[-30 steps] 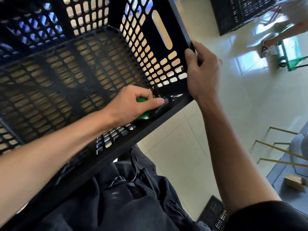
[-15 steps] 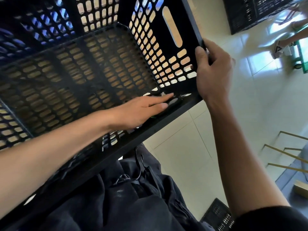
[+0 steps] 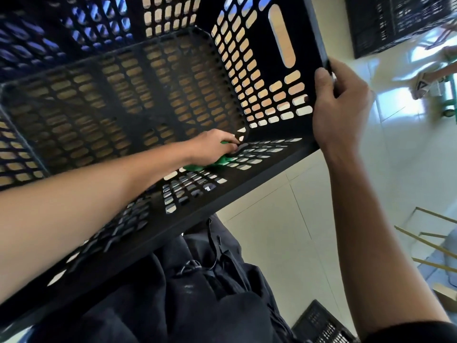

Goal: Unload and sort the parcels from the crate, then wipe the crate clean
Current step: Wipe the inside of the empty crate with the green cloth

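Black slatted crate (image 3: 153, 100) tipped up, open side facing the person, long axis running left-right. Right hand (image 3: 338, 105) curls around its right rim corner. Left hand (image 3: 212, 147) deep in the lower right inside corner, gripping a green cloth (image 3: 220, 162) against the near wall. Tiled floor (image 3: 272, 241) beyond the right edge.

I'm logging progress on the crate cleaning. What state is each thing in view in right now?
Black perforated plastic crate: tipped toward the person, no parcels inside.
Green cleaning cloth: bunched, pressed into the crate's inner corner.
Left hand: grips the cloth inside the crate.
Right hand: grips the crate's rim.
Second black crate: on the tiled floor, untouched.
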